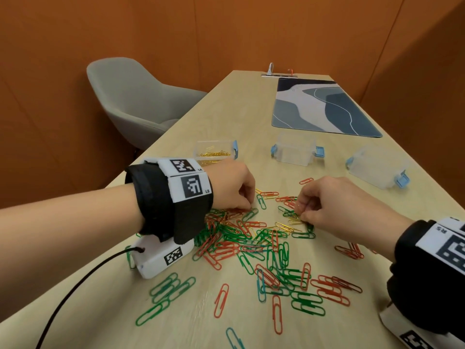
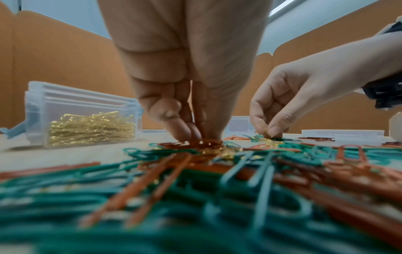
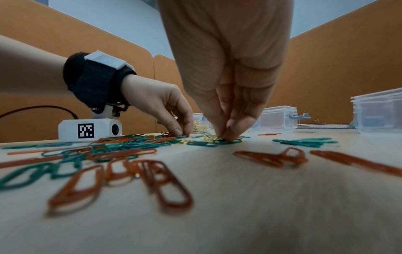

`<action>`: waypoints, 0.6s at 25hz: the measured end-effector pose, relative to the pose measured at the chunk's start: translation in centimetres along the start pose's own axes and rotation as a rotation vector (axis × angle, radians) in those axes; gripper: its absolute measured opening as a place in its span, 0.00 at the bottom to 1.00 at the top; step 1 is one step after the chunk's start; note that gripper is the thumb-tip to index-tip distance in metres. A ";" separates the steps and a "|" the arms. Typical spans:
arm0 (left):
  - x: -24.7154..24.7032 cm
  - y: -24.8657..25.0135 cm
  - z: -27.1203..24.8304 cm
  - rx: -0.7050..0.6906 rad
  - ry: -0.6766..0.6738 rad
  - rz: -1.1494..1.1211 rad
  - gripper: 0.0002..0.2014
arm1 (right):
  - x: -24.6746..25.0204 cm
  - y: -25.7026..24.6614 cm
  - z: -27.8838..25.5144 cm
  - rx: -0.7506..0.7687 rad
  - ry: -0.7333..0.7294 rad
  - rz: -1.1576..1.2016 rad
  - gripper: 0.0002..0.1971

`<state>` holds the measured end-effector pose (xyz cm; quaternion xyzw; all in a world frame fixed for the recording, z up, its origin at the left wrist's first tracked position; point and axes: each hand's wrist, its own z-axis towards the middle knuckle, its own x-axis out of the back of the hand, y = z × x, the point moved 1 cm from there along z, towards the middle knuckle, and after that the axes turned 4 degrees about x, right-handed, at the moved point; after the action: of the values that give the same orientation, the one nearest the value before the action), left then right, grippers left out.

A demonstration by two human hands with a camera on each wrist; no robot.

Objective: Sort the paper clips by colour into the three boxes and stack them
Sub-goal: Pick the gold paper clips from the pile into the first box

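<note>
A pile of green, orange and gold paper clips (image 1: 251, 238) is spread over the wooden table. Behind it stand three clear boxes: the left box (image 1: 214, 151) holds gold clips, while the middle box (image 1: 295, 149) and right box (image 1: 377, 166) look empty. My left hand (image 1: 247, 207) has its fingertips pinched together on clips at the pile's far edge (image 2: 199, 137), among orange and gold ones; I cannot tell which clip it grips. To its right, my right hand (image 1: 299, 215) pinches a thin gold clip (image 2: 264, 128) between thumb and finger, just above other gold clips (image 3: 208, 139).
A patterned blue-grey mat (image 1: 324, 107) lies at the far right of the table (image 1: 226, 117). A grey chair (image 1: 136, 102) stands off the left edge. Loose orange clips (image 1: 349, 251) lie near my right wrist, and green clips (image 1: 171, 288) lie near the front.
</note>
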<state>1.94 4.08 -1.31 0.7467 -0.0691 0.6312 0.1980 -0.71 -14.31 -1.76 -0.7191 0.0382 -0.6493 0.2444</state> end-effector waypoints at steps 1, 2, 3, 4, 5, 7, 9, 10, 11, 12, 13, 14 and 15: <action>0.0 0.0 -0.2 -0.008 -0.002 -0.002 0.07 | 0.0 0.0 0.0 0.006 -0.009 -0.003 0.07; 0.0 0.1 -0.3 -0.015 -0.001 -0.003 0.08 | 0.0 -0.1 0.0 0.015 -0.012 -0.001 0.06; 0.0 0.1 -0.3 -0.019 0.000 -0.005 0.08 | 0.0 -0.2 -0.1 0.021 -0.019 0.007 0.04; 0.0 0.2 -0.4 -0.017 -0.002 -0.011 0.09 | 0.0 -0.4 -0.1 0.028 -0.029 0.020 0.02; 0.1 0.2 -0.4 -0.012 -0.008 -0.019 0.09 | 0.1 -0.6 -0.1 0.036 -0.040 0.027 0.03; 0.1 0.2 -0.5 0.003 -0.024 -0.026 0.09 | 0.0 -0.9 -0.2 0.047 -0.060 0.029 0.05; 0.0 0.3 -0.5 0.016 -0.032 -0.030 0.08 | 0.0 -1.0 -0.2 0.058 -0.071 0.023 0.02; 0.0 0.3 -0.5 0.025 -0.034 -0.033 0.08 | -0.1 -1.1 -0.3 0.065 -0.078 0.013 0.01; -0.1 0.4 -0.6 0.036 -0.038 -0.035 0.07 | -0.2 -1.0 -0.3 0.067 -0.091 -0.004 0.03; -0.2 0.5 -0.7 0.046 -0.044 -0.034 0.06 | -0.2 -1.0 -0.4 0.068 -0.107 -0.021 0.04; -0.2 0.5 -0.7 0.054 -0.051 -0.030 0.05 | -0.2 -1.0 -0.5 0.070 -0.120 -0.032 0.05; -0.3 0.5 -0.7 0.056 -0.056 -0.026 0.04 | -0.2 -1.1 -0.6 0.077 -0.128 -0.033 0.06; -0.3 0.5 -0.7 0.053 -0.059 -0.024 0.03 | -0.1 -1.2 -0.7 0.086 -0.133 -0.031 0.06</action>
<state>1.08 3.80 -1.38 0.7706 -0.0493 0.6082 0.1839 -1.71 -13.42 -1.34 -0.7500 -0.0173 -0.6048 0.2671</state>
